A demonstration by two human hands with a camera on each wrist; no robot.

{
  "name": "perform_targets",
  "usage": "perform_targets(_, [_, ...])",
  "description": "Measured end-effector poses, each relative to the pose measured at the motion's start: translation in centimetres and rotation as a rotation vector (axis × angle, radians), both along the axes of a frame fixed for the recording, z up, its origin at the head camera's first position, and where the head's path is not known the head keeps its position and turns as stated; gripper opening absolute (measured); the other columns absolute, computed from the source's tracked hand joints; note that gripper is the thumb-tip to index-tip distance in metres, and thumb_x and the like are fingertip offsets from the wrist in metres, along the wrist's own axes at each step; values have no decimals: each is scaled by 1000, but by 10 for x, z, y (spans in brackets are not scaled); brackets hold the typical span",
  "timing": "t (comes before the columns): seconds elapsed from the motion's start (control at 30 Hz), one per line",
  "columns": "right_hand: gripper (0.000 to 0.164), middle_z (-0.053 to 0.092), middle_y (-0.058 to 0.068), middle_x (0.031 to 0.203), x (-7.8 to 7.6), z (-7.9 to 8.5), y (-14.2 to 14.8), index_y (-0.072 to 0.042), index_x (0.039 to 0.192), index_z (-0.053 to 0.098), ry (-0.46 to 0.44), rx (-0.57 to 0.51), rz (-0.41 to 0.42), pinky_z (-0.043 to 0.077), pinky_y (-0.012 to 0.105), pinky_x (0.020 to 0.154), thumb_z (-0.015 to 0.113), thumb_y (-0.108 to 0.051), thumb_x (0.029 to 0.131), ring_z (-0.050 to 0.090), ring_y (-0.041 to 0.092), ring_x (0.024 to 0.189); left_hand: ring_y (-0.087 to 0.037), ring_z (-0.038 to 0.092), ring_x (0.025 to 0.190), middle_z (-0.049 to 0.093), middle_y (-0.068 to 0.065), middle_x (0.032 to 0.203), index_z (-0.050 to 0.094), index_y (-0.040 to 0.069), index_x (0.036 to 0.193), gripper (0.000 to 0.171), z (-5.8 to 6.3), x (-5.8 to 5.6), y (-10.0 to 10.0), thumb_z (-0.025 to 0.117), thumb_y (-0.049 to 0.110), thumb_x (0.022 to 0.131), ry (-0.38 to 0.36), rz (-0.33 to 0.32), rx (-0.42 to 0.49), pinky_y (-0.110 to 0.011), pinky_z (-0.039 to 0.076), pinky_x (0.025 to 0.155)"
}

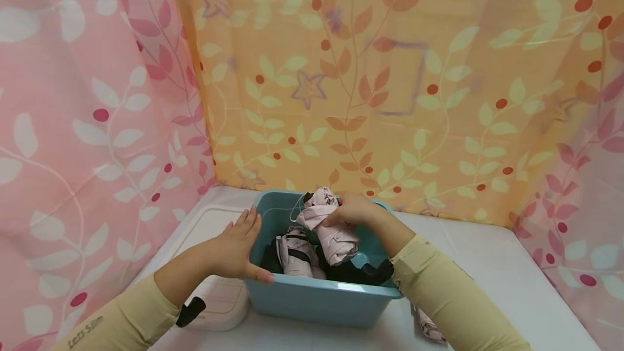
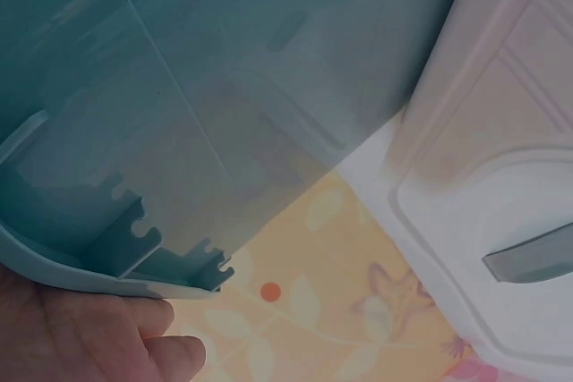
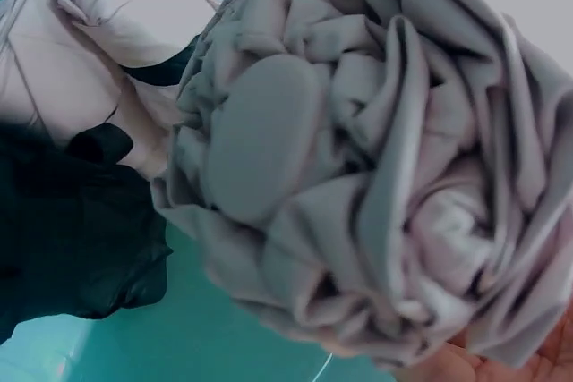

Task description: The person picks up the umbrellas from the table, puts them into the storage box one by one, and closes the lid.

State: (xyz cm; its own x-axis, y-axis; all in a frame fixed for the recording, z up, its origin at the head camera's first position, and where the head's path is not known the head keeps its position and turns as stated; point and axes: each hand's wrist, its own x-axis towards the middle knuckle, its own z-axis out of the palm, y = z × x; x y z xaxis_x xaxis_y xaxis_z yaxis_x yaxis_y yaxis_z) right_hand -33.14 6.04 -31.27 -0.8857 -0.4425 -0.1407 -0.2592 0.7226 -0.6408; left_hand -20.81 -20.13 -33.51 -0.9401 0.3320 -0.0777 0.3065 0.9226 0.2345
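Note:
A pale pink folded umbrella (image 1: 329,232) with a thin white cord is held above the blue-green tub (image 1: 317,305). My right hand (image 1: 358,211) grips it from the right side, thumb across the fabric. Its bunched folds and round end cap fill the right wrist view as a folded umbrella end (image 3: 358,158). My left hand (image 1: 234,248) rests on the tub's left rim, fingers straight and thumb over the front corner. Inside the tub lie another pale folded umbrella (image 1: 294,253) with dark bands and a black folded umbrella (image 1: 346,273).
A white lid-like panel (image 1: 219,299) lies left of the tub on the white table (image 1: 458,253). A dark piece (image 1: 191,312) shows beside the left sleeve. Pink patterned fabric (image 1: 429,325) lies partly under the right forearm. Patterned curtains (image 1: 302,140) enclose the table.

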Motion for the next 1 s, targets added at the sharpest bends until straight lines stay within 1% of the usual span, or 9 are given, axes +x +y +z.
perform_targets(0.17, [26,53,2,59,-1,-5,-1,-6,75,64,-29,39,24,48,33,50,78,-26,67,48,14,47,-37,-7,137,-5,-23,150,8,-6,144,131,0,-1,0,56,81,58,3,-1,-8,-60,9,105])
perform_targets(0.33, [26,55,4,63,-2,-12,-2,-4,77,63,-54,54,32,51,34,52,78,-23,67,54,17,49,-37,-7,137,-5,-23,150,8,-6,144,131,1,-1,0,56,80,57,-3,3,-5,-60,9,104])
perform_targets(0.43, [27,57,7,66,-2,-15,-4,-3,77,61,-56,97,45,53,37,56,78,-21,67,58,20,50,-38,-7,137,-5,-23,150,8,-6,144,131,1,-1,1,57,80,57,-8,6,0,-60,9,104])
perform_targets(0.57, [27,58,9,68,-3,-19,-4,-2,74,59,-55,141,45,54,40,58,77,-21,68,60,21,51,-38,-6,137,-5,-23,150,9,-6,144,131,1,-2,1,57,80,57,-4,6,-3,-60,9,105])
perform_targets(0.7, [27,58,8,68,-4,-21,-4,-2,73,60,-60,139,36,53,38,56,77,-22,68,60,21,51,-38,-6,137,-5,-23,150,9,-6,144,131,2,-2,1,57,80,57,1,4,-6,-60,10,104])
perform_targets(0.8, [23,61,10,65,-4,-21,-3,-1,71,61,-93,131,37,53,37,55,75,-20,71,61,22,51,-38,-6,137,-5,-23,150,9,-6,144,131,2,-2,1,57,80,57,1,2,-5,-60,10,104])
perform_targets(0.87, [23,64,12,68,-4,-21,-2,1,78,62,-125,126,29,54,36,55,70,-20,76,64,25,55,-38,-6,137,-5,-23,150,9,-6,144,131,2,-2,0,57,80,58,-2,2,-4,-60,10,104])
perform_targets(0.9, [26,65,15,70,-4,-22,-2,3,84,63,-137,126,21,54,37,56,68,-22,79,65,27,59,-38,-7,137,-5,-23,150,9,-6,144,131,2,-2,0,57,80,58,-3,3,-3,-60,10,104])
perform_targets(1.0, [43,66,22,84,-5,-22,-1,7,105,60,-156,126,-18,54,39,61,59,-32,88,66,32,72,-37,-7,137,-6,-23,150,8,-6,144,131,3,-1,1,58,79,58,-9,5,2,-60,9,105])
